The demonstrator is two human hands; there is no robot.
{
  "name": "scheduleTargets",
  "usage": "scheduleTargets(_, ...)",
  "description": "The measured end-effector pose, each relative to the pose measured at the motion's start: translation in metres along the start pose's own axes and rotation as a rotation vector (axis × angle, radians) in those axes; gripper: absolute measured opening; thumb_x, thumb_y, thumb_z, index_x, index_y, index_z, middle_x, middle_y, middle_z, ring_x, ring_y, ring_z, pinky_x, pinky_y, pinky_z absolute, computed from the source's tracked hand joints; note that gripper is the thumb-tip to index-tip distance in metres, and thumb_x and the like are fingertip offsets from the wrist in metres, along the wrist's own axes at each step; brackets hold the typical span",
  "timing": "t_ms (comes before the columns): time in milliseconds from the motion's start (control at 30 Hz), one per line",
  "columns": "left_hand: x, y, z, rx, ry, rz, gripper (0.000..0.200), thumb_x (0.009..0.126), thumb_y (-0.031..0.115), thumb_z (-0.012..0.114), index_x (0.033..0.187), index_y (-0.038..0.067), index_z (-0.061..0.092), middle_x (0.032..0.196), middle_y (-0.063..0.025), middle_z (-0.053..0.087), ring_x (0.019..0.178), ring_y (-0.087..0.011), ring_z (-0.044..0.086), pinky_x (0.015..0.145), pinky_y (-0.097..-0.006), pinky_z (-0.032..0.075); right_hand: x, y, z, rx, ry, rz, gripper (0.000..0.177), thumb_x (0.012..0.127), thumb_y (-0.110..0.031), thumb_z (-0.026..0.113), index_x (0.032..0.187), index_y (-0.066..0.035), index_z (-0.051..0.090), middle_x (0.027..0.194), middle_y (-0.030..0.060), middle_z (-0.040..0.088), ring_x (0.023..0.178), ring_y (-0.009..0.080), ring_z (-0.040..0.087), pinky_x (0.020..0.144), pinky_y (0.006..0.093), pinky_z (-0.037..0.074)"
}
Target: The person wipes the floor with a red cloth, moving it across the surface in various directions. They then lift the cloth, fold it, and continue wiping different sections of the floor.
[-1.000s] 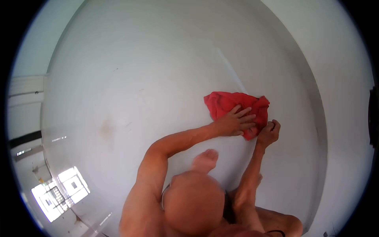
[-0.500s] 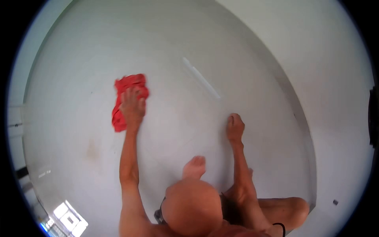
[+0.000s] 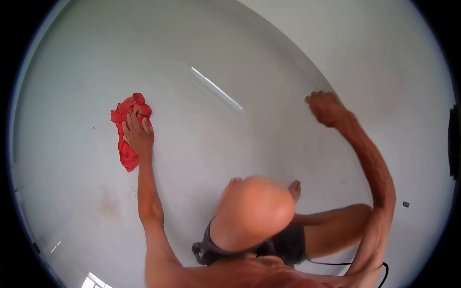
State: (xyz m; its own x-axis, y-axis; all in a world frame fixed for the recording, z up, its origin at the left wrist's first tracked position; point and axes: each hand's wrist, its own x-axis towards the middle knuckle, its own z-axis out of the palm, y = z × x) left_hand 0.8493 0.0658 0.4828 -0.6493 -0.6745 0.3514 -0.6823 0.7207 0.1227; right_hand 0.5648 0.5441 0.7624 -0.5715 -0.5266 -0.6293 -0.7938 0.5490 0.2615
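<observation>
A crumpled red cloth (image 3: pixel 127 152) lies on the pale, glossy floor to the left. My left hand (image 3: pixel 138 136) rests on top of it, palm down with the fingers spread and stretched out. Part of the cloth is hidden beneath the palm. Over on the right, my right hand (image 3: pixel 327 108) is held near the foot of the wall, its fingers curled into a fist. Nothing shows in that fist.
A brownish smudge (image 3: pixel 110 206) marks the floor nearer to me on the left. White wall (image 3: pixel 384 86) rises along the right, with a small dark fitting (image 3: pixel 406 204) on it. My bent knee (image 3: pixel 259 211) is in the lower middle. A strip of light reflects off the floor.
My right hand has lifted off the floor and swung right, toward the wall. The left hand stays on the cloth, both slightly further left in view. The view has shifted, and my knees have moved.
</observation>
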Motion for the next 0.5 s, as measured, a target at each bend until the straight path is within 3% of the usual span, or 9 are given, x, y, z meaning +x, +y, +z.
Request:
scheduleTargets(200, 0.005, -0.002, 0.0, -0.05, 0.003, -0.002, 0.048, 0.104, 0.039, 0.062, 0.147, 0.016, 0.059, 0.154, -0.0056, 0.056, 0.14, -0.0387, 0.048, 0.1, -0.0585, 0.044, -0.063, 0.043, -0.003, 0.07, 0.214, 0.248, 0.011, 0.098, -0.003, 0.057, 0.105, 0.001, 0.064, 0.104, 0.0222, 0.067, 0.097, 0.0412, 0.066, 0.088, 0.0522, 0.054)
scheduleTargets(333, 0.001, -0.006, -0.001, -0.069, -0.019, -0.012, 0.049, 0.105, 0.039, 0.06, 0.15, 0.02, 0.055, 0.156, -0.0059, 0.055, 0.14, -0.0386, 0.048, 0.105, -0.0585, 0.042, -0.054, 0.051, 0.067, 0.18, 0.183, 0.182, 0.015, 0.1, -0.009, 0.058, 0.109, 0.0, 0.064, 0.103, 0.0221, 0.067, 0.097, 0.0422, 0.066, 0.087, 0.0517, 0.053)
scheduleTargets(367, 0.001, -0.009, 0.004, -0.037, 0.036, 0.011, 0.047, 0.103, 0.035, 0.064, 0.146, 0.017, 0.059, 0.152, -0.0023, 0.059, 0.135, -0.0344, 0.052, 0.1, -0.0566, 0.046, -0.048, 0.048, 0.082, 0.203, 0.173, 0.147, 0.017, 0.1, -0.011, 0.058, 0.112, 0.0, 0.065, 0.104, 0.0219, 0.067, 0.098, 0.0423, 0.066, 0.088, 0.0512, 0.053)
scheduleTargets(467, 0.008, 0.001, 0.002, -0.141, 0.097, -0.047, 0.043, 0.103, 0.03, 0.064, 0.144, 0.016, 0.062, 0.14, -0.0042, 0.067, 0.134, -0.0342, 0.051, 0.096, -0.051, 0.05, -0.022, 0.031, 0.115, 0.355, 0.147, 0.095, 0.018, 0.1, -0.013, 0.06, 0.112, -0.001, 0.065, 0.103, 0.0213, 0.069, 0.101, 0.0409, 0.066, 0.088, 0.05, 0.052)
scheduleTargets(500, 0.016, 0.014, -0.008, -0.322, 0.101, -0.15, 0.03, 0.104, 0.024, 0.06, 0.127, 0.007, 0.07, 0.114, -0.0104, 0.075, 0.114, -0.0321, 0.062, 0.086, -0.0457, 0.054, -0.011, 0.027, 0.121, 0.446, 0.124, 0.072, 0.026, 0.103, -0.024, 0.059, 0.119, -0.005, 0.067, 0.112, 0.0197, 0.07, 0.106, 0.0372, 0.067, 0.094, 0.0538, 0.051)
